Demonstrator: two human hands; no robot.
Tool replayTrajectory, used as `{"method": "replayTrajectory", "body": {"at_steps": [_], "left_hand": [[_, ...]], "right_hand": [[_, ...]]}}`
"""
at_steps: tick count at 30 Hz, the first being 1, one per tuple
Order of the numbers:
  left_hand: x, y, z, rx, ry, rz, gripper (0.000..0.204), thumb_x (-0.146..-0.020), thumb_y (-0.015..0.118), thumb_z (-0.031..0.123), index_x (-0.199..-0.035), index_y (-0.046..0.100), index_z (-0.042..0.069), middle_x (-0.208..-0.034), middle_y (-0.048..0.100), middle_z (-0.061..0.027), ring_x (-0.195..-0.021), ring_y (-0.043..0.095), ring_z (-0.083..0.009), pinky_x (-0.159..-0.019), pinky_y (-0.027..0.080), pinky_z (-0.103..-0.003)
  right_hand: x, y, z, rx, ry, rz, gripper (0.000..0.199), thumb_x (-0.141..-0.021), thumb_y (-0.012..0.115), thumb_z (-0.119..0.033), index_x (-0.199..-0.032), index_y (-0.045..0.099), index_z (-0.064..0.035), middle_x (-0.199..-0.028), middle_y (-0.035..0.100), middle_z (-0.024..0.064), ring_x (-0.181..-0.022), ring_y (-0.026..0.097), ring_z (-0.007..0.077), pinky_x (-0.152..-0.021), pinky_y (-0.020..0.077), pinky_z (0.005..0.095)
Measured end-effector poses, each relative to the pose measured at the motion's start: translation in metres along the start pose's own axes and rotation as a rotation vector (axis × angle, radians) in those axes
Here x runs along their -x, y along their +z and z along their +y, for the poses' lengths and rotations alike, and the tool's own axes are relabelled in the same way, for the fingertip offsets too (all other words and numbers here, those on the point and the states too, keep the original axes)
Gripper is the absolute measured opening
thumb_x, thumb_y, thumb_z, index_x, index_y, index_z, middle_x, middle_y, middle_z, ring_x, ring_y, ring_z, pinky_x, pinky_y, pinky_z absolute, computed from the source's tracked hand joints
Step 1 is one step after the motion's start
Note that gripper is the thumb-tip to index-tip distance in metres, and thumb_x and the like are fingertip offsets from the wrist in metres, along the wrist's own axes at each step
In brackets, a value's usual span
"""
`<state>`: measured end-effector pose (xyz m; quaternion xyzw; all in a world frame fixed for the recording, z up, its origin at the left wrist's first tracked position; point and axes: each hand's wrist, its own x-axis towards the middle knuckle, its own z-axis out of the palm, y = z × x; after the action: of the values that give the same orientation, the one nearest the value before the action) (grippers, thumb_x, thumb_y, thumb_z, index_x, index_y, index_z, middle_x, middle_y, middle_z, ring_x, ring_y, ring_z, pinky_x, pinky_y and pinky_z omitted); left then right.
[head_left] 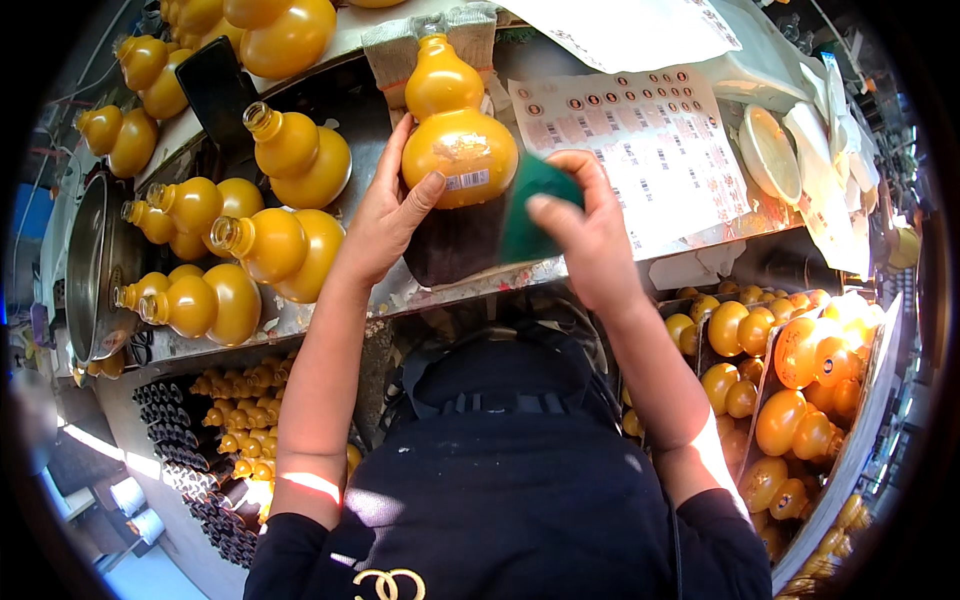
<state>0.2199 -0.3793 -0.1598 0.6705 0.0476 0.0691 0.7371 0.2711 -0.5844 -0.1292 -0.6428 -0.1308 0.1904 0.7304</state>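
Left hand (385, 215) is gripping the yellow gourd bottle (455, 130) on the metal bench (380, 290) | right hand (590, 235) is pressing a green pad (535, 205) against its side | risk: hard rubbing is likely tearing the bottle's small label (467, 180) or slipping the glossy bottle loose.

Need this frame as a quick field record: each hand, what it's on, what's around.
left hand: grips the side of a yellow gourd-shaped bottle, thumb on its lower bulb
right hand: holds a green pad against the bottle's lower right
bottle state: upright, small label near the base
under bottle: dark cloth on the metal workbench
left of hands: more yellow gourd bottles lying on the bench
right of hands: sticker sheet
lower right: bin of gourds
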Motion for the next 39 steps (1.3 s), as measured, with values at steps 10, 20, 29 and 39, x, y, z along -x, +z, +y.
{"method": "replayTrajectory", "body": {"at_steps": [10,20,29,39], "left_hand": [[0.001,0.0,-0.002,-0.083,0.036,0.024,0.084,-0.089,0.064,0.043,-0.146,0.022,-0.002,-0.139,0.041,-0.017,-0.13,0.041,-0.0223,-0.107,0.032,-0.033],[-0.003,0.002,0.013,-0.013,-0.048,0.034,0.085,-0.085,0.07,0.037,-0.145,0.024,-0.002,-0.137,0.043,-0.0174,-0.128,0.043,-0.0232,-0.106,0.035,-0.034],[-0.019,0.009,0.009,-0.046,-0.066,0.146,0.091,-0.079,0.075,0.04,-0.142,0.027,-0.005,-0.137,0.042,-0.0195,-0.125,0.046,-0.0252,-0.104,0.038,-0.035],[-0.014,0.009,0.012,0.063,-0.135,0.11,0.087,-0.084,0.071,0.039,-0.144,0.025,-0.003,-0.133,0.045,-0.0167,-0.122,0.047,-0.0219,-0.102,0.038,-0.033]], "right_hand": [[0.001,0.023,-0.005,0.451,-0.191,-0.038,0.028,-0.082,0.062,-0.008,-0.106,0.048,-0.0021,-0.09,0.059,0.0184,-0.081,0.065,0.0334,-0.073,0.05,0.0367],[-0.014,-0.016,0.01,-0.236,0.238,0.065,0.018,-0.084,0.059,-0.007,-0.101,0.056,-0.0017,-0.088,0.06,0.0062,-0.082,0.056,0.0104,-0.074,0.0474,0.026],[-0.057,0.002,-0.032,0.587,0.106,-0.217,0.088,-0.074,0.077,-0.045,-0.137,0.041,0.0051,-0.069,0.056,0.0014,-0.061,0.052,0.007,-0.055,0.0397,0.0216],[-0.07,-0.001,-0.018,0.324,0.214,-0.277,0.079,-0.076,0.077,-0.044,-0.127,0.047,0.0081,-0.077,0.063,0.0091,-0.067,0.058,0.009,-0.06,0.0452,0.022]]}}
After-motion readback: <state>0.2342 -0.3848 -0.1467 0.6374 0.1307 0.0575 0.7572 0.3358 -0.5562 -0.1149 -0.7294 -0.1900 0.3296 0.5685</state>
